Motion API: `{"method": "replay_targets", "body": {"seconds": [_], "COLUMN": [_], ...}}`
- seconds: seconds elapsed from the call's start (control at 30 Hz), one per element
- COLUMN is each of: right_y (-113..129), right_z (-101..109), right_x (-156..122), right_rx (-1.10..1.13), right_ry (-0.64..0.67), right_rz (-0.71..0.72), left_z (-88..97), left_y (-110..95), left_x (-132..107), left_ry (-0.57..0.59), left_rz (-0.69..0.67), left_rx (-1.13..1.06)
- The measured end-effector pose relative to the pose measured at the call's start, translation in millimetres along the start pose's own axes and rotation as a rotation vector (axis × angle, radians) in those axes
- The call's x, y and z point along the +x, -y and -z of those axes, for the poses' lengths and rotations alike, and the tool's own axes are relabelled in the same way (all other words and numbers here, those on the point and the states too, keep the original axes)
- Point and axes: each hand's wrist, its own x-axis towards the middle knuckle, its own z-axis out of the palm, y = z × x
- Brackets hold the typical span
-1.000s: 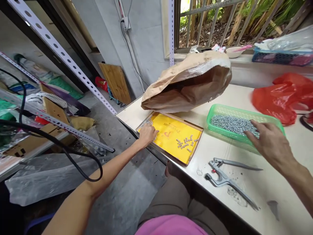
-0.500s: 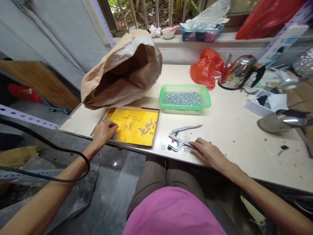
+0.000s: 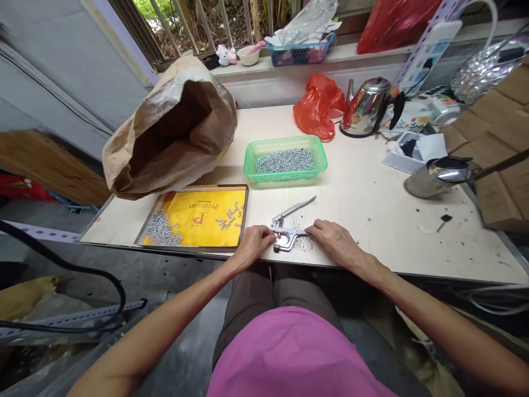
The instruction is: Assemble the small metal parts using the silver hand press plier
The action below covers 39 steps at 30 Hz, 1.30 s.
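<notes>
Snap-fastener pliers (image 3: 292,234) lie on the table near its front edge, their handles spread apart and a red tip showing in the jaw. My right hand (image 3: 336,240) grips the lower handle from the right. My left hand (image 3: 256,242) is at the jaw with thumb and fingers pinched; whatever is between them is too small to make out. Left of the pliers is a shallow tray (image 3: 243,220) lined with yellow printed sheet. In it, a heap of small metal pieces (image 3: 163,229) fills the left corner, and several loose ones (image 3: 229,218) lie at the right.
A green basket (image 3: 250,157) of small metal pieces stands behind the pliers. A large open paper sack (image 3: 173,132) leans over the tray's back. Farther right are a red plastic bag (image 3: 318,110), a kettle (image 3: 367,110), a metal jug (image 3: 433,179) and cardboard (image 3: 496,121).
My left hand has moved right, from the heap in the tray to the pliers' jaw. My right hand stays on the lower handle. The view has shifted to the right.
</notes>
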Motion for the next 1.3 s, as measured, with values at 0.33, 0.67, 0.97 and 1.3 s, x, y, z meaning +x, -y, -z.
{"method": "replay_targets", "body": {"seconds": [0.33,0.67,0.97,1.3], "right_y": [1.1,19.0,93.5,155.1], "right_z": [-9.6,16.1,16.2,-7.9], "right_x": [-1.5,6.9,83.8,117.8], "right_rx": [0.024,0.382,1.122,1.113], "right_ry": [-0.052,-0.197,-0.506,-0.439], "right_rz": [-0.029,-0.034,0.056,0.081], "left_z": [-1.9,31.7,58.1,60.7], "left_y": [-1.0,0.4,3.4,58.4], "left_x": [-11.5,-5.5,-20.3,-59.5], "left_ry": [0.001,0.171,0.006,-0.358], "left_rz": [-0.23,0.327,0.265,0.223], "left_rx": [0.408,-0.908,-1.278,-1.193]}}
